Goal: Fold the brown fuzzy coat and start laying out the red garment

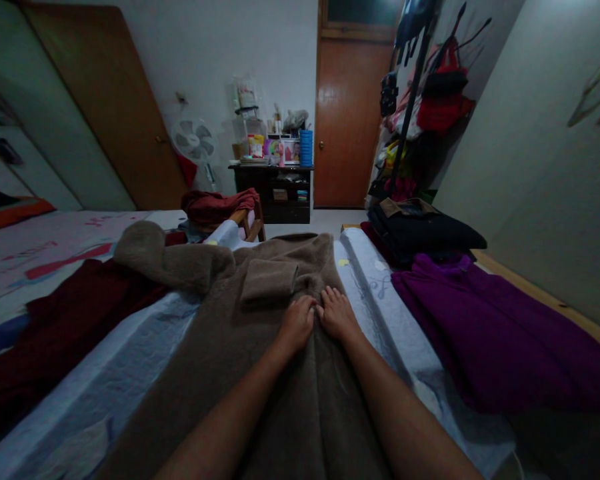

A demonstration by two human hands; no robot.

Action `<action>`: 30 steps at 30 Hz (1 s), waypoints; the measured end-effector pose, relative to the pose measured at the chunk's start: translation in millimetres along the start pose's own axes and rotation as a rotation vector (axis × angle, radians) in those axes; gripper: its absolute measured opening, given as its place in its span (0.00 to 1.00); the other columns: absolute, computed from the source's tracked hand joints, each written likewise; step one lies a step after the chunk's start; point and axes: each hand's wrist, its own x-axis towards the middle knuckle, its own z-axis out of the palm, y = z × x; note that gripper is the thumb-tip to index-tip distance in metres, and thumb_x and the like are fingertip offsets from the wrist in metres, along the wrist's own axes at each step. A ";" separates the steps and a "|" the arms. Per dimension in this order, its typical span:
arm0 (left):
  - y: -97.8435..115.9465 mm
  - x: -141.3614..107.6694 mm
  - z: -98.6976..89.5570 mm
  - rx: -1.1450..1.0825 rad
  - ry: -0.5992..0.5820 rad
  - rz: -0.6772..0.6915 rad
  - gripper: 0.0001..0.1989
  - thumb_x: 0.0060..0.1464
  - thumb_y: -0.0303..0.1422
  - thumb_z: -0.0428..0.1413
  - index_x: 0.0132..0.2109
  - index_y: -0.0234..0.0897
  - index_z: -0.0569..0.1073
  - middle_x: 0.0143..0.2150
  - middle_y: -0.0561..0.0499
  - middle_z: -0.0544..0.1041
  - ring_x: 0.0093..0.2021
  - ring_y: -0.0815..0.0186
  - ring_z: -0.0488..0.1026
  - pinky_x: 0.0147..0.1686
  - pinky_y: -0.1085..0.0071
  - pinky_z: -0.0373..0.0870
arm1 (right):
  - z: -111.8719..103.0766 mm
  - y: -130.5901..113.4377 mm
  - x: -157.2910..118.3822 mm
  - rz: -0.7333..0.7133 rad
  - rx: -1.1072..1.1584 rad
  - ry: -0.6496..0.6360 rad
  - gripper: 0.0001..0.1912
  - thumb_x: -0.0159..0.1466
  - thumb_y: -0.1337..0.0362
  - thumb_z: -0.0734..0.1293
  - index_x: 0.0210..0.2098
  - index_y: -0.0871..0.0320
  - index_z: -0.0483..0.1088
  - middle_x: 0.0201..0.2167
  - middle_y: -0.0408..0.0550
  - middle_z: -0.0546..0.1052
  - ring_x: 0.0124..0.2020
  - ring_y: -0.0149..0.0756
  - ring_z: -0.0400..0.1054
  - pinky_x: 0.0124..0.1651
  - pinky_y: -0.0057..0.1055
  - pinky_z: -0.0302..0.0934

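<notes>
A long brown plush coat (220, 353) lies spread along the bed in front of me. One of its sleeves (185, 263) stretches out to the left, while the other is folded across the upper chest with its cuff (270, 279) pointing left. My left hand (299, 321) is at the coat's front seam below the collar, fingers curled and closed on the fabric. Right beside it, my right hand (337, 313) rests on the coat with its fingers stretched forward and slightly apart. The two hands nearly touch at the thumbs.
To the right lie a purple garment (500, 327) and a stack of dark folded clothes (425, 230). A dark red garment (75, 320) is on the left. Beyond the bed are a wooden chair (254, 223) with reddish cloth, a black cabinet (275, 197) and a fan (195, 140).
</notes>
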 end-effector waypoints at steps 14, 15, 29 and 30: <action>-37.3 69.6 12.2 0.492 0.231 -0.141 0.22 0.62 0.27 0.44 0.60 0.46 0.67 0.57 0.42 0.67 0.55 0.52 0.63 0.52 0.55 0.64 | -1.7 -1.5 -3.8 0.005 0.025 0.024 0.30 0.69 0.54 0.55 0.68 0.58 0.53 0.70 0.54 0.51 0.70 0.48 0.42 0.68 0.46 0.39; -41.0 73.1 6.2 0.528 0.230 -0.124 0.20 0.62 0.28 0.44 0.57 0.45 0.69 0.55 0.42 0.68 0.55 0.52 0.63 0.51 0.54 0.64 | -2.5 -1.8 -3.9 0.006 0.026 0.021 0.30 0.69 0.54 0.54 0.68 0.58 0.54 0.70 0.54 0.51 0.70 0.48 0.42 0.68 0.46 0.39; -78.1 88.5 -29.4 0.549 -0.077 0.469 0.16 0.63 0.29 0.46 0.54 0.44 0.71 0.50 0.45 0.72 0.51 0.58 0.66 0.53 0.62 0.63 | -1.3 -2.4 -4.1 0.019 0.030 0.040 0.31 0.68 0.54 0.56 0.67 0.58 0.54 0.70 0.53 0.52 0.70 0.47 0.42 0.67 0.45 0.39; -77.7 90.9 -31.2 0.557 -0.068 0.472 0.15 0.63 0.29 0.45 0.52 0.44 0.72 0.48 0.45 0.72 0.50 0.58 0.66 0.53 0.61 0.63 | -1.6 -2.3 -4.4 0.018 0.030 0.038 0.30 0.68 0.54 0.56 0.67 0.58 0.54 0.70 0.53 0.52 0.70 0.47 0.42 0.67 0.45 0.39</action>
